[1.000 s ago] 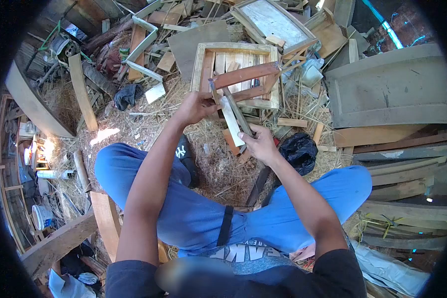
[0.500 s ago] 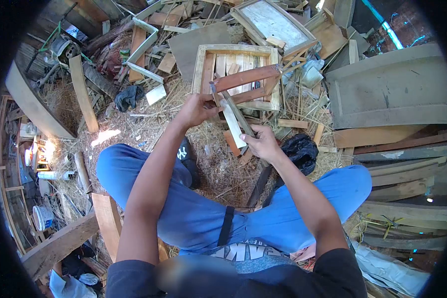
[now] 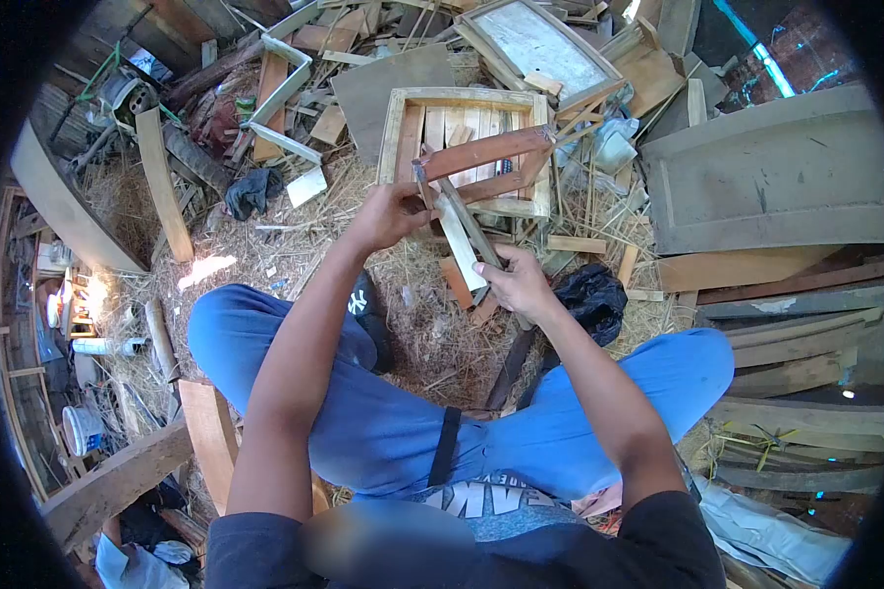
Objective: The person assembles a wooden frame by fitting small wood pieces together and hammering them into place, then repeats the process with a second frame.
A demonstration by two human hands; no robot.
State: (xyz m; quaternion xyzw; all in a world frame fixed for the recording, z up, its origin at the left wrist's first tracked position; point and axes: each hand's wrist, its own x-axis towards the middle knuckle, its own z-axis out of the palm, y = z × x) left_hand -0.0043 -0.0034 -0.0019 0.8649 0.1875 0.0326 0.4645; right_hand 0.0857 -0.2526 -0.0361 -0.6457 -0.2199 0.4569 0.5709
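Note:
A reddish-brown wooden frame is held up in front of me, over a pale wooden box with slats inside. My left hand is closed on the near left corner of this frame. Below that corner, my right hand grips the lower ends of a light strip and a grey-brown wooden strip, its thumb on the light one. The upper ends of both strips meet the frame beside my left fingers.
A black plastic bag lies right of my right hand. Large grey panels and stacked boards fill the right side. Behind the box are wood scraps and a framed panel. Upright curved boards stand at the left.
Both hands keep their grip and have barely moved. The near left corner of the reddish frame is tilted very slightly differently.

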